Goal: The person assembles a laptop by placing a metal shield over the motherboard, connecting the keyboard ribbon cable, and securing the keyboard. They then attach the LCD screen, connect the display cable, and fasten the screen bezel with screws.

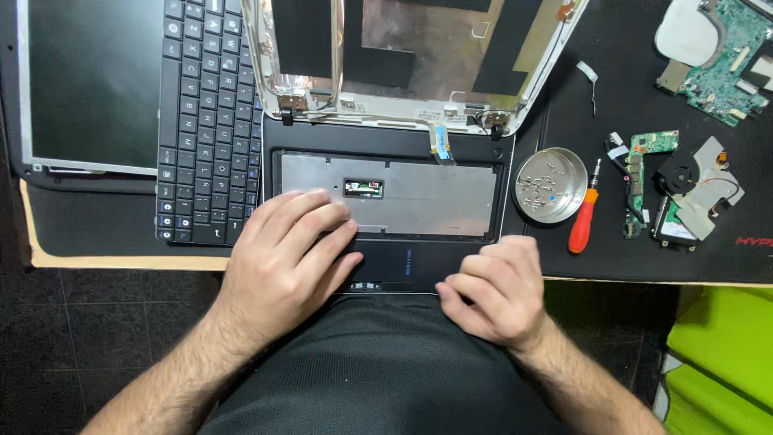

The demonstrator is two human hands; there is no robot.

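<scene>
A partly dismantled black laptop base (386,145) lies in front of me with its keyboard removed, showing a bare metal plate (435,197). My left hand (290,250) rests flat on the palm rest at the base's left front, fingers spread. At the right front edge my right hand (495,286) curls its fingers around the base's edge. The stripped lid shell (411,56) lies open behind the base.
The removed keyboard (209,121) and a loose screen panel (93,80) lie to the left. To the right sit a round metal dish of screws (551,184), a red-handled screwdriver (584,217), a small green board (644,161), a fan (684,177) and a motherboard (717,56).
</scene>
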